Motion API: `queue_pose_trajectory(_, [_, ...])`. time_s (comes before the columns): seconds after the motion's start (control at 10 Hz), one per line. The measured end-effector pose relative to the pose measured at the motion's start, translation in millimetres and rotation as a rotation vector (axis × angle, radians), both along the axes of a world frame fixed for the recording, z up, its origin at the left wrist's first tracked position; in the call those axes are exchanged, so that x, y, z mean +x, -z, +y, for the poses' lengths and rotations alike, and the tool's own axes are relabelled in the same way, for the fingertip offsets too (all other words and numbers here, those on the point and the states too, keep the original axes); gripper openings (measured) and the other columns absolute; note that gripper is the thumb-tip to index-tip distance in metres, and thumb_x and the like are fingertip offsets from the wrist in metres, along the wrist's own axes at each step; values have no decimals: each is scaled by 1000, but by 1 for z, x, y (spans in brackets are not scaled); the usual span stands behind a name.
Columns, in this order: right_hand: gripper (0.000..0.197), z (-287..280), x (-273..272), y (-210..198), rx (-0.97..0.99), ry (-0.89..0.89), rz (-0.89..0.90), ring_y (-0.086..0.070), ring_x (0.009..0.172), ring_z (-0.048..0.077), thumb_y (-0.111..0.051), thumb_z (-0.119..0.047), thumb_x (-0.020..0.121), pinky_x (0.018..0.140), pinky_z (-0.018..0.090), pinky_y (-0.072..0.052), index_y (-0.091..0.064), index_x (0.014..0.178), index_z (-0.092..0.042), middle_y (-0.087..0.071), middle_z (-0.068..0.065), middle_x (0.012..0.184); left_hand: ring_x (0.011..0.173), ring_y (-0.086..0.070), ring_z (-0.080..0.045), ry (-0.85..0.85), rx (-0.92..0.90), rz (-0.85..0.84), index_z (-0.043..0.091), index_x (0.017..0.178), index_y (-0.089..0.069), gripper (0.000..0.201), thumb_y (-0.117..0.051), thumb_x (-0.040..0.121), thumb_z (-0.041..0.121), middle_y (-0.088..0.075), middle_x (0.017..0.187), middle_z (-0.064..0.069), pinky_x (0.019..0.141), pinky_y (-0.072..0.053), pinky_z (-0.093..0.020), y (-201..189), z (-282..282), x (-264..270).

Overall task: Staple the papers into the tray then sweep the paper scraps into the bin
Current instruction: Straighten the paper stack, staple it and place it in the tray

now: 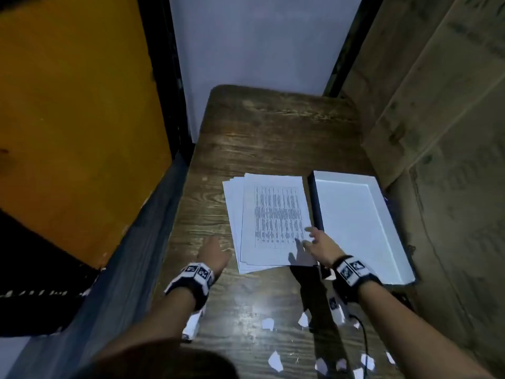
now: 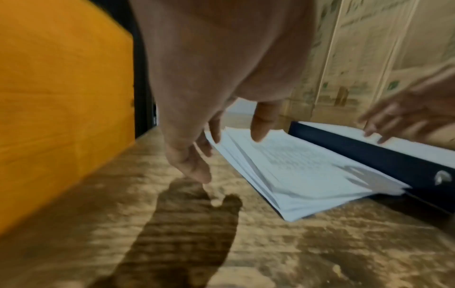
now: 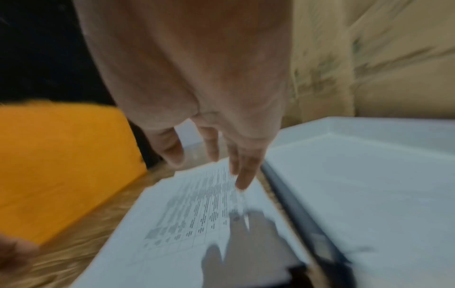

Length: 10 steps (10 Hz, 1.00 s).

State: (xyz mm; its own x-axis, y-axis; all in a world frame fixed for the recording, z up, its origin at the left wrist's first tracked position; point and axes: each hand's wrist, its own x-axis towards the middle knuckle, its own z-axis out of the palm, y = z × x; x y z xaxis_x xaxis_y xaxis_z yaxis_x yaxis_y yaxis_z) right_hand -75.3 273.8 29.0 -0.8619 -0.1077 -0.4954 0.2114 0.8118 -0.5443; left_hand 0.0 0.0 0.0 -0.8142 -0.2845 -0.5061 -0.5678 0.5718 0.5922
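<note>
A loose stack of white papers [image 1: 267, 222] with a printed table on top lies on the wooden table [image 1: 273, 138]. Just right of it stands a white tray [image 1: 358, 228] with a dark outer wall. My left hand [image 1: 216, 250] hovers with straight fingers over the table beside the stack's left edge, holding nothing. My right hand [image 1: 314, 239] is spread above the stack's near right corner, next to the tray wall, also holding nothing. A dark object [image 1: 326, 272], perhaps the stapler, lies partly hidden under my right wrist. White paper scraps [image 1: 274, 361] lie near the front edge.
An orange panel [image 1: 76, 119] closes off the left side and cardboard boxes [image 1: 442, 119] the right. A white wall [image 1: 259, 45] stands behind the table. A black cable [image 1: 364, 337] runs down among the scraps. The far half of the table is bare wood.
</note>
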Motion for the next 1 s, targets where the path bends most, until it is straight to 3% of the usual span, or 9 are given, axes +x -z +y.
queue_pose_trajectory(0.1, [60,-23,-39,21,113,27,5,-44,129,36,-57,-26,91,106,39,-36,-33,141,-3,-39,23,143,136,-32,-39,-86,-87,-86,6,146,-33,73,-61,88,40,-31,150,-18,114,-32,-45,19,31,-21])
queue_pose_trajectory(0.3, [86,-43,-57,68,408,121,-13,-18,138,38,-59,-49,85,110,52,-26,-15,147,-8,-18,22,151,140,-19,-41,-121,-174,-207,5,150,-23,89,-63,85,51,-18,152,-20,109,-31,-53,27,70,-62])
queue_pose_trajectory(0.4, [87,-50,-58,71,423,115,-2,-18,136,39,-69,-49,77,105,54,-29,-25,142,-12,-19,21,147,136,-24,-40,-162,-156,-236,3,142,-31,85,-69,81,48,-20,149,-20,109,-32,-50,24,79,-77])
queue_pose_trajectory(0.5, [76,-45,-62,65,363,94,-3,-23,129,37,-78,-48,67,102,54,-35,-42,126,-16,-23,20,139,139,-25,-42,-224,-100,-294,3,147,-22,93,-70,81,46,-14,153,-21,110,-35,-48,26,76,-88])
queue_pose_trajectory(0.6, [60,-41,-63,61,297,124,2,-25,127,36,-75,-48,71,101,53,-36,-49,116,-17,-27,21,135,131,-38,-40,-262,-87,-312,1,145,-24,91,-72,80,41,-19,150,-20,104,-45,-46,25,73,-91])
queue_pose_trajectory(0.7, [60,-45,-63,57,291,201,10,-33,126,37,-69,-39,80,97,51,-42,-41,126,-13,-36,23,135,128,-44,-38,-254,-53,-342,-1,147,-20,86,-67,85,34,-24,150,-21,103,-46,-41,18,73,-94])
queue_pose_trajectory(0.8, [81,-49,-67,51,161,282,-133,-51,120,37,-68,-30,85,91,41,-46,-18,141,0,-46,24,136,115,-59,-31,-194,-23,-351,-4,130,-49,55,-63,88,27,-55,132,-17,100,-50,-38,21,61,-99])
queue_pose_trajectory(0.9, [72,-52,-68,46,159,294,-246,-60,107,32,-69,-32,85,82,35,-47,-30,132,6,-58,18,119,90,-62,-29,-166,40,-290,4,82,-57,15,-59,91,15,-58,95,-13,82,-49,-32,18,50,-92])
queue_pose_trajectory(1.0, [28,-52,-64,45,155,204,-283,-53,82,20,-71,-23,84,73,27,-41,-51,75,-5,-56,5,82,105,-63,-29,-131,126,-231,4,104,-61,13,-55,93,3,-64,103,-14,86,-51,-34,-18,41,-69])
